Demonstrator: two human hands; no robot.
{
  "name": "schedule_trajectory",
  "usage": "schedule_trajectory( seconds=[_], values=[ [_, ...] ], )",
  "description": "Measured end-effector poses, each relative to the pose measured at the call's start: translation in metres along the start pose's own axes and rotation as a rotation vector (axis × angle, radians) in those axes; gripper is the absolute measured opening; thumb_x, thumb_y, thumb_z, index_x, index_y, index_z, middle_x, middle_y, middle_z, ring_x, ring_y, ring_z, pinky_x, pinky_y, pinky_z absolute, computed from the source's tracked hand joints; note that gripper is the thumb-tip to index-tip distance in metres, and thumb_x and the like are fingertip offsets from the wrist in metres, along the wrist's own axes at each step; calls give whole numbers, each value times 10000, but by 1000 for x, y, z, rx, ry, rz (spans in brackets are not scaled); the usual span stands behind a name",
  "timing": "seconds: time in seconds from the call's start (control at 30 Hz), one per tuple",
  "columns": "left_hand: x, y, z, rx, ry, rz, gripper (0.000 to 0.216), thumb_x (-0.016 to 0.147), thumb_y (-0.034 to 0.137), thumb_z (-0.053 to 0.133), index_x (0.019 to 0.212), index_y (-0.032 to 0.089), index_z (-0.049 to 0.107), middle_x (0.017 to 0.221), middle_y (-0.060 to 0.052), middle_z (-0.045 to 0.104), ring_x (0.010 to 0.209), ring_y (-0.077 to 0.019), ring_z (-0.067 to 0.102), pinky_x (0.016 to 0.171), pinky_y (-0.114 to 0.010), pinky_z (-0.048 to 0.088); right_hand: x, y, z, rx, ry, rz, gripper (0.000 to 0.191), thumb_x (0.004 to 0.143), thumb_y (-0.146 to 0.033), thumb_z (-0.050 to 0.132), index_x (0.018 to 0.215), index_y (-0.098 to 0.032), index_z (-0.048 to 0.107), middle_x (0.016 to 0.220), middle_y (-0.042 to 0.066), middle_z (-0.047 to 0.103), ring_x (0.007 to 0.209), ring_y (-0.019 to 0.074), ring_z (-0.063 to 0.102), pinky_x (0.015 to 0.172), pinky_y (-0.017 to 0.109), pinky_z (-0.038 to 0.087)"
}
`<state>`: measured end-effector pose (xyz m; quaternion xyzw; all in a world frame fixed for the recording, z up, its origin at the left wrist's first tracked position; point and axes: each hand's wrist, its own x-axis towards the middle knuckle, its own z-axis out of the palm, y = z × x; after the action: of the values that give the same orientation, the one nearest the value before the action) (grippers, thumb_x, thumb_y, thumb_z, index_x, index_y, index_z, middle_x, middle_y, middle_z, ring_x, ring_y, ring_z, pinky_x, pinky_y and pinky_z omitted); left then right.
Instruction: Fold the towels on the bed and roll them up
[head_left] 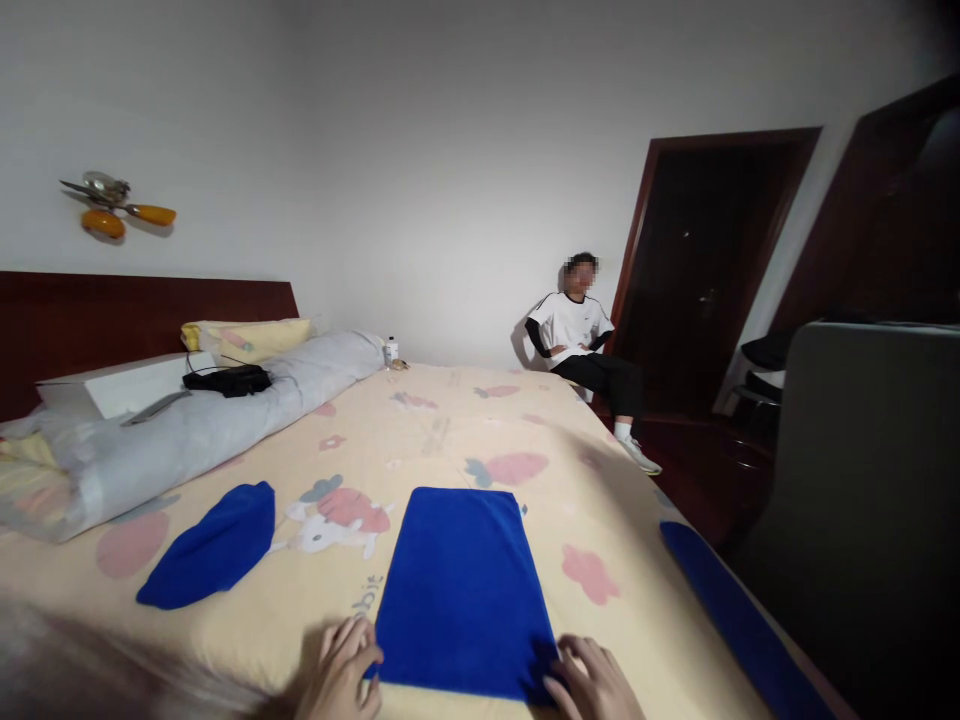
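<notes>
A wall lamp [154,215] with amber shades is mounted above the dark wooden headboard [150,300] at the left end of the bed [517,415]. Along that end lies a long, pale grey rolled quilt [300,370], with a white box [135,385] and a bunched black item [229,380] on or against it; a yellow pillow [262,340] shows behind. A white bottle [391,352] stands near the bed's far edge, just beside the quilt's far end.

Toward the near left corner of the bed, a bunched blue cloth [214,550] lies at a slant, apart from the others. The left hand [345,668] is at the near left corner of a flat blue cloth [465,590], its grip loosely curled, fingertips touching; whether it pinches the fabric I cannot tell. This cloth is spread smooth near the middle of the bed's near edge. At its near right corner, the right hand [592,680] has a half-curled grip with fingertips at the fabric; here too a firm hold cannot be told.

A person [574,330] in a white T-shirt sits at the bed's far right corner, before a dark door [709,270]. A long blue cloth [739,615] lies along the right edge, beside a dark grey panel [862,450].
</notes>
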<state>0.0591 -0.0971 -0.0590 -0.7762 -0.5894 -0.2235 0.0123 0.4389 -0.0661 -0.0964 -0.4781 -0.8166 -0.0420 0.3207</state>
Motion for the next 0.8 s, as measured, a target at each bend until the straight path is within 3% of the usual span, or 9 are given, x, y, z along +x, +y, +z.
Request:
schedule_trajectory(
  seconds=[0.1,0.17,0.23,0.37,0.47,0.57,0.67,0.8],
  values=[
    [40,51,15,-58,-5,-5,422,812,92,413,1092,247,686,1194,-64,669,1100,-217,597,961,-367,460,47,-39,22,2,-51,57,362,951,-379,424,1216,-248,633,1255,90,648,1122,228,613,954,359,493],
    [64,77,39,-55,-56,-1,553,828,82,378,1341,197,553,1419,-84,538,1301,-218,480,1072,-378,389,72,-65,43,10,-164,114,451,953,-304,376,1372,-207,511,1428,96,518,1300,237,496,1057,390,432],
    [76,86,64,-24,-135,-7,579,890,131,344,1465,179,395,1539,-73,377,1411,-215,343,1132,-397,322,80,-78,62,9,-290,181,509,957,-320,355,1444,-181,409,1515,89,386,1395,241,369,1121,422,367],
    [56,55,85,44,-250,-26,537,987,382,294,1513,287,238,1582,-23,235,1447,-241,265,1158,-496,262,52,-57,72,-33,-365,266,633,951,-546,323,1482,-203,311,1554,49,265,1441,253,249,1175,485,268],
    [25,18,75,95,-270,-72,545,983,444,300,1507,350,183,1584,14,207,1450,-240,254,1164,-515,242,20,-24,64,-71,-330,323,698,916,-646,317,1487,-245,288,1555,32,260,1437,266,255,1169,517,272],
    [6,-4,62,131,-320,-132,541,974,436,321,1495,366,199,1575,19,220,1447,-248,260,1170,-544,203,5,-5,57,-86,-327,335,722,896,-677,328,1480,-252,309,1544,45,287,1423,292,283,1155,558,280],
    [13,1,55,140,-324,-141,556,960,412,355,1494,345,219,1570,3,229,1449,-273,248,1164,-585,181,19,-13,58,-96,-306,335,740,887,-692,334,1467,-234,350,1536,70,295,1416,313,293,1146,571,290],
    [52,41,62,96,-224,-98,568,963,252,284,1516,255,157,1584,-8,168,1464,-229,195,1175,-514,226,59,-49,69,-59,-254,248,651,940,-617,282,1475,-250,330,1543,46,276,1427,279,275,1160,510,294]
  ],
)
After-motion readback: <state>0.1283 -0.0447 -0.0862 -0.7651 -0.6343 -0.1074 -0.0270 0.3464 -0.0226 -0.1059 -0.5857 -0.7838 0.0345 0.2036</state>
